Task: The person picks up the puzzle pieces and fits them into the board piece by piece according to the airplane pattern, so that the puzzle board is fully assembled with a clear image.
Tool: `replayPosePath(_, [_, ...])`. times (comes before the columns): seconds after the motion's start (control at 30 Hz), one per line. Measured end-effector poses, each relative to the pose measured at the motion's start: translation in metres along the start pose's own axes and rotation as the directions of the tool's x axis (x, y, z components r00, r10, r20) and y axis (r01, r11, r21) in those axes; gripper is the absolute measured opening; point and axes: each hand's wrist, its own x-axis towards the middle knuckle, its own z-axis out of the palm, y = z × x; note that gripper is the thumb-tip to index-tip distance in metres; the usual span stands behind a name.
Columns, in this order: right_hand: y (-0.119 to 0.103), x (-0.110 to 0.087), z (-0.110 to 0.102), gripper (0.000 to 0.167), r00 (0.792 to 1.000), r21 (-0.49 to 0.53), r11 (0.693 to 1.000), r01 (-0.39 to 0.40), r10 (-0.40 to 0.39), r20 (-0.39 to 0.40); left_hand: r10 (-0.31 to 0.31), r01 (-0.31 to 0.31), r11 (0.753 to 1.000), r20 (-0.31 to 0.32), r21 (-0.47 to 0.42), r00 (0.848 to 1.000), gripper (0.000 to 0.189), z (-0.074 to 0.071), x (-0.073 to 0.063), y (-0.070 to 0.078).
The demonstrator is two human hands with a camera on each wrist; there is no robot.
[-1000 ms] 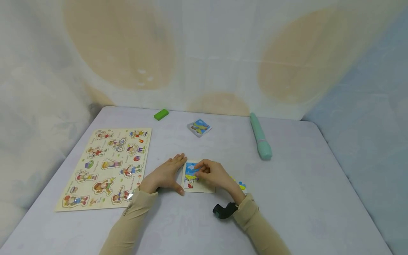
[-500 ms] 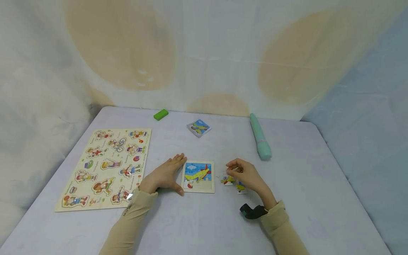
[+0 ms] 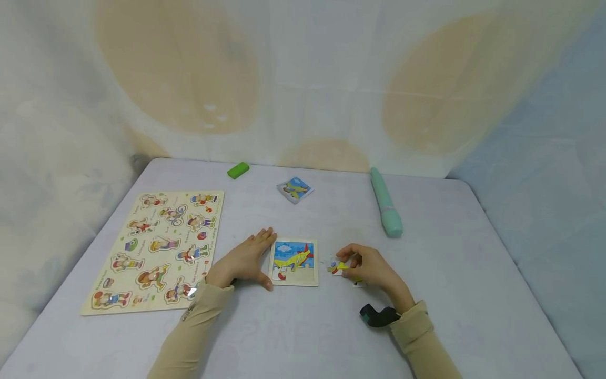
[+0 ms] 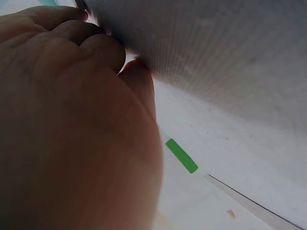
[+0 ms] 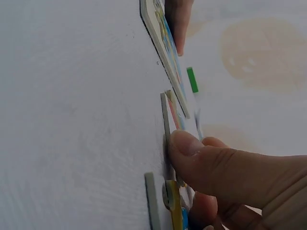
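Observation:
A small square puzzle board [image 3: 307, 281], partly filled with a yellow-and-red airplane on blue sky, lies mid-table. Beside its left edge my left hand [image 3: 246, 259] rests with fingers extended and thumb spread, touching the frame. To the board's right, my right hand [image 3: 366, 267] pinches a puzzle piece [image 3: 336, 269] between thumb and fingers, low over the table. In the right wrist view the thumb [image 5: 187, 143] presses on that piece's edge. Another puzzle piece [image 3: 359, 285] lies under the right hand, mostly hidden in the head view.
A large wooden board [image 3: 153, 252] with cartoon sports figures lies at the left. Toward the back are a green block [image 3: 238, 170], a small airplane picture card [image 3: 295, 189] and a closed mint-green umbrella-like object [image 3: 386, 205]. Draped cloth rises behind the table.
My right hand has moved from the puzzle board rightward to the loose pieces and now grips one. An airplane section with a red tail shows in the board. The left hand stays put.

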Motion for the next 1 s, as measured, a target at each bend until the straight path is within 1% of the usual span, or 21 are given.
replayPosePath(0.23, [-0.002, 0.000, 0.001, 0.021, 1.000, -0.010, 1.000, 0.002, -0.002, -0.001, 0.006, -0.006, 1.000, -0.003, 0.004, 1.000, 0.124, 0.001, 0.001, -0.002])
replayPosePath(0.5, [-0.004, 0.001, -0.002, 0.015, 1.000, -0.024, 1.000, -0.009, 0.009, 0.015, 0.017, -0.017, 1.000, -0.003, 0.008, 1.000, 0.123, 0.000, 0.000, -0.001])
replayPosePath(0.67, [-0.008, 0.008, -0.004, 0.011, 1.000, -0.026, 1.000, -0.012, 0.012, -0.002, 0.018, -0.018, 1.000, -0.003, 0.011, 1.000, 0.123, 0.000, 0.000, -0.001])
replayPosePath(0.8, [-0.021, 0.017, -0.004, 0.009, 1.000, 0.003, 1.000, -0.007, 0.007, -0.015, 0.014, -0.014, 1.000, -0.001, 0.006, 1.000, 0.123, 0.000, 0.001, -0.001])
replayPosePath(1.0, [-0.049, 0.030, 0.004, 0.008, 0.998, 0.074, 0.996, 0.058, -0.058, -0.004, 0.014, -0.014, 1.000, -0.002, -0.004, 1.000, 0.122, 0.001, 0.001, -0.001])
